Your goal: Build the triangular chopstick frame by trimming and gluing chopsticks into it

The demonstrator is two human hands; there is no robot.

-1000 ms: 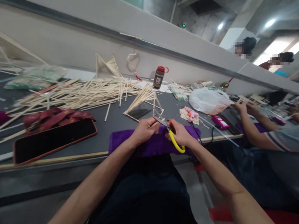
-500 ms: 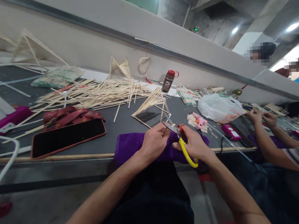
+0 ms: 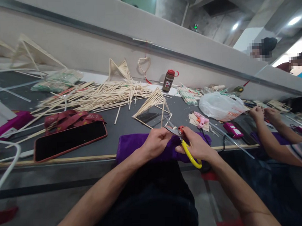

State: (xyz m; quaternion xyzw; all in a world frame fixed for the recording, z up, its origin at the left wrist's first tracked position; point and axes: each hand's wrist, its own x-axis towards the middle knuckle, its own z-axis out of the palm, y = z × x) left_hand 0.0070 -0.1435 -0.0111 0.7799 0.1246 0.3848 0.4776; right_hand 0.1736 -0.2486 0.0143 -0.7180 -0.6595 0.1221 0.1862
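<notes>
My right hand (image 3: 194, 142) grips a pair of scissors (image 3: 191, 154) with a yellow handle, its metal blades pointing left toward my other hand. My left hand (image 3: 157, 141) is closed in a pinch beside the blades, on a thin wooden stick (image 3: 174, 128) whose pale short end shows at the blades; the rest is hidden by my fingers. Under both hands lies a folded purple cloth (image 3: 129, 144) at the table's front edge. Just beyond them stands a twisted frame of wooden sticks (image 3: 152, 104) on the dark table.
A heap of loose sticks (image 3: 97, 97) spreads behind a phone (image 3: 70, 141) and a red lanyard (image 3: 67, 120). Farther right are a bottle (image 3: 168, 81), a pink glue gun (image 3: 201, 119) and a plastic bag (image 3: 220, 106). Another person's hands (image 3: 265, 115) work at the right.
The view has shifted slightly. My hands stay together at the scissors, with the blades perhaps a little nearer closed. The other person's hands have moved slightly.
</notes>
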